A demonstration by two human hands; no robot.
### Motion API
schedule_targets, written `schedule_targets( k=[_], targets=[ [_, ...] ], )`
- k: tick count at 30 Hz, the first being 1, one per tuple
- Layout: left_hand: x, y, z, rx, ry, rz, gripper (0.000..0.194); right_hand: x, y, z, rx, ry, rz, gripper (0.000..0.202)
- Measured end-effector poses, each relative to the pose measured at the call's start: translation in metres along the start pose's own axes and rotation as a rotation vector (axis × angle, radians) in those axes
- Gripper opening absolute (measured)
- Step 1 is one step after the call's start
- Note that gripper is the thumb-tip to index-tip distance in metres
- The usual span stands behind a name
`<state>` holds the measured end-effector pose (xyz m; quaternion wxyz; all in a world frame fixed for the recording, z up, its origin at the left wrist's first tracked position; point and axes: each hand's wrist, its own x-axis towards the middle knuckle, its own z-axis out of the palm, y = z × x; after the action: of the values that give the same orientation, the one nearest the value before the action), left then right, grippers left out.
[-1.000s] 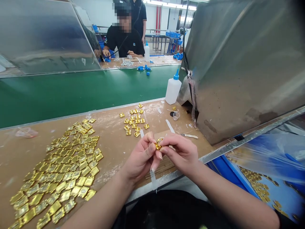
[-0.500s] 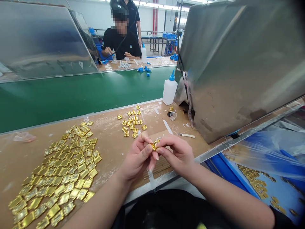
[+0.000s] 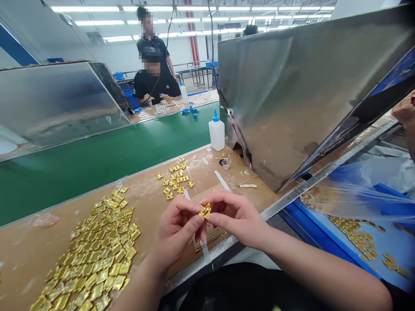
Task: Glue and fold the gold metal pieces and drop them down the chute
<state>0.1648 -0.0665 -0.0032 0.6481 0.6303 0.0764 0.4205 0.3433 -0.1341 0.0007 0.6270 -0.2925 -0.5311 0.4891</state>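
Note:
Between the fingertips of both hands, over the near edge of the bench, is a small shiny gold piece (image 3: pixel 205 211). My left hand (image 3: pixel 180 224) pinches it from the left. From the right, my right hand (image 3: pixel 235 216) grips it with thumb and forefinger. Fingers cover part of the piece, so its exact kind is unclear. Just beyond the hands lies a loose cluster of small gold pieces (image 3: pixel 175 179). Many flat, squarish gold pieces (image 3: pixel 94 250) are spread in rows to the left of my left forearm.
A white squeeze bottle (image 3: pixel 217 134) with a blue cap stands at the bench's back, beside a metal hood (image 3: pixel 285 99). A small knife (image 3: pixel 246 186) lies right of the hands. Beyond is a green belt (image 3: pixel 81 160); a blue bin (image 3: pixel 311 233) holds gold parts. Across sits a person (image 3: pixel 158 84).
The camera view has tilted up and shifted, so the bench appears lower and more ceiling shows. Both hands still hold the gold piece, which sits at a different angle.

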Motion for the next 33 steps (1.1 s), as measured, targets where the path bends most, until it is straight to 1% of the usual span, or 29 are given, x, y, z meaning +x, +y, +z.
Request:
schedule_targets(
  k=[3,6,9,11,14,17,21,25,27,30,33],
  targets=[
    [-0.004,0.012,0.005,0.211,0.025,-0.006,0.014,-0.005,-0.003,-0.005,-0.153,0.057,-0.095,0.017],
    [-0.010,0.020,0.014,0.379,0.072,-0.010,0.022,-0.009,-0.002,-0.008,-0.227,0.087,-0.161,0.014],
    [-0.015,0.028,0.026,0.517,0.153,-0.007,0.034,-0.014,0.001,-0.009,-0.254,0.127,-0.234,0.018],
    [-0.016,0.033,0.035,0.583,0.173,-0.005,0.037,-0.017,0.001,-0.011,-0.293,0.143,-0.280,0.023],
    [-0.015,0.041,0.047,0.633,0.166,0.006,0.039,-0.020,-0.002,-0.015,-0.418,0.123,-0.355,0.034],
    [-0.014,0.047,0.057,0.655,0.191,0.013,0.040,-0.021,-0.009,-0.018,-0.558,0.095,-0.469,0.044],
    [-0.013,0.050,0.065,0.640,0.234,-0.012,0.036,-0.021,-0.016,-0.019,-0.652,0.094,-0.587,0.049],
    [-0.010,0.051,0.070,0.614,0.204,-0.092,0.027,-0.024,-0.016,-0.019,-0.703,0.107,-0.634,0.052],
    [-0.009,0.051,0.073,0.611,0.192,-0.109,0.021,-0.025,-0.015,-0.020,-0.724,0.112,-0.650,0.052],
    [-0.008,0.049,0.077,0.670,0.182,-0.068,0.020,-0.027,-0.013,-0.020,-0.737,0.145,-0.655,0.050],
    [-0.009,0.043,0.079,0.801,0.190,0.041,0.022,-0.029,-0.011,-0.018,-0.716,0.198,-0.628,0.046]
  ],
)
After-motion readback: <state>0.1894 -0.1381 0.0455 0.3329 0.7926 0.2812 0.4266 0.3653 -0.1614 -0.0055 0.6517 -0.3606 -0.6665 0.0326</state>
